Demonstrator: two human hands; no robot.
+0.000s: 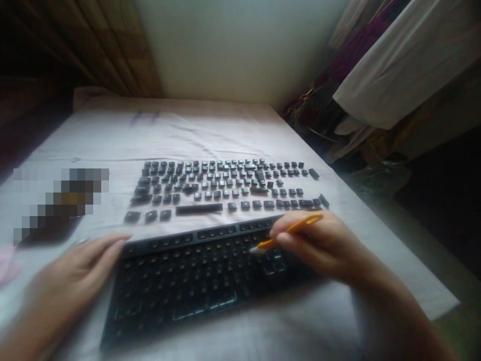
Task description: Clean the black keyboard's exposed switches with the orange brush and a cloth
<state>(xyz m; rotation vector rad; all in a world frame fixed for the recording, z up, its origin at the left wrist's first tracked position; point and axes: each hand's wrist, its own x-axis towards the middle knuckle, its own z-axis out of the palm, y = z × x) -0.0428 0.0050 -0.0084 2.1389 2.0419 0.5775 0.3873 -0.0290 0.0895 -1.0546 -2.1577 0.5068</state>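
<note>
A black keyboard (180, 281) with its keycaps off lies at a slant in front of me, its bare key posts showing. My left hand (88, 268) grips the keyboard's far left corner, thumb and forefinger along the edge. Pinched in my right hand (319, 245) is a small brush (289, 234) with an orange handle and pale bristles. The bristle tip is down among the key posts on the keyboard's right half; whether it touches them is blurred. Behind the keyboard, loose black keycaps (216, 194) stand in rows like a keyboard layout, with the long space bar (199, 208) in the nearest row.
A pale sheet (210, 133) covers the surface under everything. At the left lies a dark, pixelated object (63, 210). Hanging clothes (398, 65) crowd the right side, beyond the surface's edge. A curtain (112, 45) and a pale wall (233, 50) stand at the back.
</note>
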